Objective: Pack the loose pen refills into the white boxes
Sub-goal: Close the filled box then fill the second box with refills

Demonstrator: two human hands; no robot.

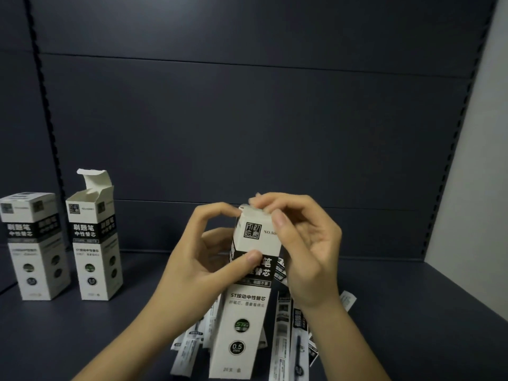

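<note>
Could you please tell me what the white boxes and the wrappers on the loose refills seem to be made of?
The open box looks like thin matte printed card: its raised flap shows a plain inside and a sharp fold. The refill wrappers look like thin printed sleeves, paper or film; blur leaves that open.

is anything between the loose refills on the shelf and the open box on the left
Nothing visible blocks that path. The loose refills lie under the hands, and bare shelf runs from them to the open box, whose lid flap stands up. The closed box sits further left, beyond it. Both hands are busy on the held box.
</note>
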